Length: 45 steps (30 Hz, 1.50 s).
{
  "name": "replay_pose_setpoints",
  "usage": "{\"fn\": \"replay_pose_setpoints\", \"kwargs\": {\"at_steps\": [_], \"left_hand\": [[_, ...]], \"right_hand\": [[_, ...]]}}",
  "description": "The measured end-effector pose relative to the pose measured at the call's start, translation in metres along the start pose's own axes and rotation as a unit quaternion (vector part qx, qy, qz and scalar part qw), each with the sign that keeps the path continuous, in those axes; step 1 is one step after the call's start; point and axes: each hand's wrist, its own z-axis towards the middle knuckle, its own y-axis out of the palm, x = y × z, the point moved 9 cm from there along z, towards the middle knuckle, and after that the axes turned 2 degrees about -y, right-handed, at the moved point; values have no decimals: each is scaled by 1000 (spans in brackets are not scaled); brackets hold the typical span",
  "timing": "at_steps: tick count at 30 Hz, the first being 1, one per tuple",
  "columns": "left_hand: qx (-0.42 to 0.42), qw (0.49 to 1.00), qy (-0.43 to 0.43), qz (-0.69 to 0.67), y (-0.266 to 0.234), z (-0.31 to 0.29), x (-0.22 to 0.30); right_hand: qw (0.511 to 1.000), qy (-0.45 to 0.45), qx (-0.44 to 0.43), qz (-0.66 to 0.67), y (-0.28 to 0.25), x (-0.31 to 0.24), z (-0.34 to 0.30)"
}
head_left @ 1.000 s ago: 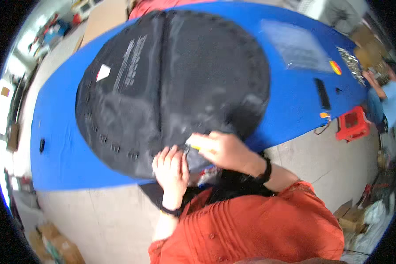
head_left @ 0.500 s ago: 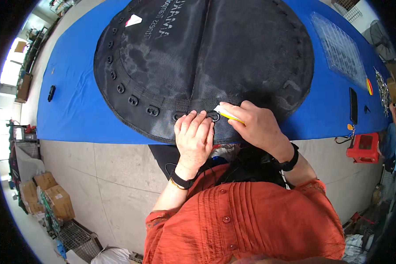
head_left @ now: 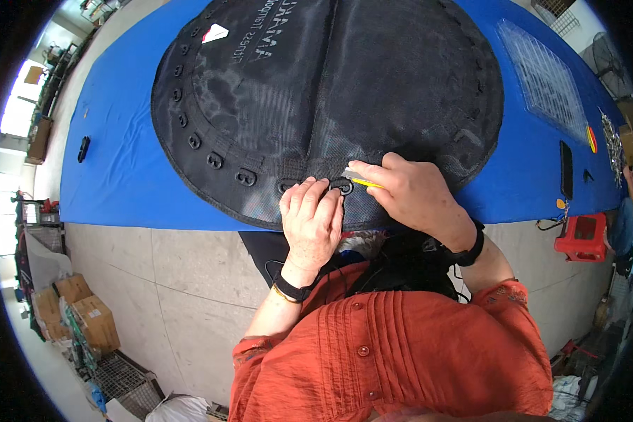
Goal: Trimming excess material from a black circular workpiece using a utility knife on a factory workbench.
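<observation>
A round black mat with a woven face, lengthwise seam and dark rings along its rim reaches the near edge of a blue-covered table. The right hand's grip pinches a yellow knife; the left hand rests on the mat, any pinch hidden.

The site is a workshop. A wide blue cloth-covered worktable lies beneath the left hand; the right hand holds a yellow-handled, metal-bladed cutter. Brown cardboard boxes stand on the grey concrete floor, left of the left hand. A red plastic stool stands right of the right hand.
</observation>
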Motion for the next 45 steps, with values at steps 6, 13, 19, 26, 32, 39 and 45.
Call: {"fn": "replay_pose_setpoints", "kwargs": {"at_steps": [6,13,19,26,32,39,45], "left_hand": [[1,1000,-5,-1,0,-4,0],[4,1000,-3,-1,-1,-7,1],[5,1000,-1,-7,1,-7,-1],[8,1000,0,-1,2,-8,-4],[-31,999,-6,15,2,-3,1],[-194,978,-71,8,2,34,-12],[-125,991,-2,46,28,108,-42]], "right_hand": [[999,-32,35,2,6,-9,0],[999,-28,40,-9,7,-11,-5],[998,-4,55,-15,11,-1,-5],[997,32,61,28,9,8,-5],[995,38,81,33,1,31,9],[994,68,39,78,10,89,58],[979,127,-2,162,26,114,76]]}}
